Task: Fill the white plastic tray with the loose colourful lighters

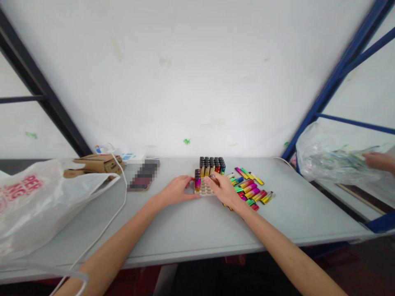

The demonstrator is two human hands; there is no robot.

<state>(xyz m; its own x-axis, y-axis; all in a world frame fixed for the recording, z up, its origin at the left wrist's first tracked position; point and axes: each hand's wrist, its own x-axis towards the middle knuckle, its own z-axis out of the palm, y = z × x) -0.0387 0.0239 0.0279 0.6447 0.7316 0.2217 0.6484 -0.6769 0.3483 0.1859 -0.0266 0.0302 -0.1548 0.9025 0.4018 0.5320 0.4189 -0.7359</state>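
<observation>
Right hand (224,188) over tray (206,192) — loose lighters (252,192) just beside.

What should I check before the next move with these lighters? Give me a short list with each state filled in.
1. Left hand at the left end of the tray: ok.
2. Bare holes showing in the tray's near part: ok.
3. Standing lighters upright in the tray: ok.
4. Right hand has a secure pinch: cannot tell; its fingers hide most of what is there.
5. Loose lighters in an orderly row: not ok; they lie scattered to the tray's right.
6. White cable away from the tray: ok.
</observation>
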